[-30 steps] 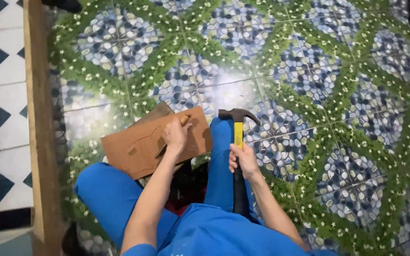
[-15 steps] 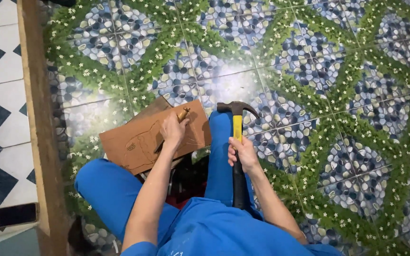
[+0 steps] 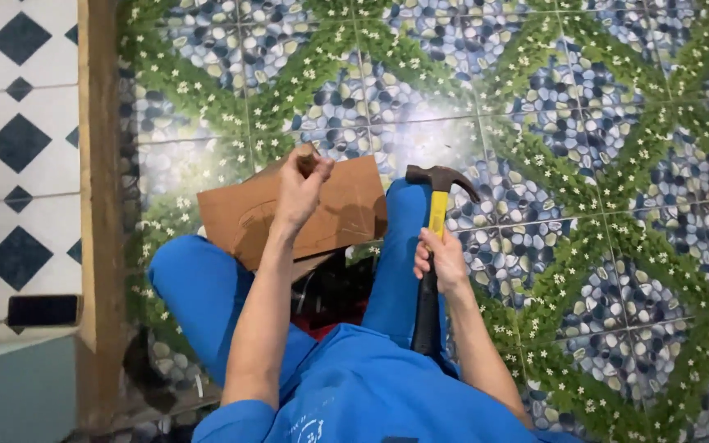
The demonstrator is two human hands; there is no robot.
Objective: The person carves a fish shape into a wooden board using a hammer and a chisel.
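The floor (image 3: 601, 164) is tiled with a printed pattern of blue-grey pebbles crossed by diagonal green bands dotted with small white flowers, and it shows a bright glare patch near its upper middle. A brown cardboard sheet (image 3: 346, 209) lies flat on this floor, and the seated person's blue-clad legs (image 3: 186, 283) rest on the tiles beside it and partly against it. Along the left edge a wooden strip (image 3: 98, 164) borders the patterned tiles, and beyond it lies a white floor section (image 3: 10, 98) with dark diamond insets.
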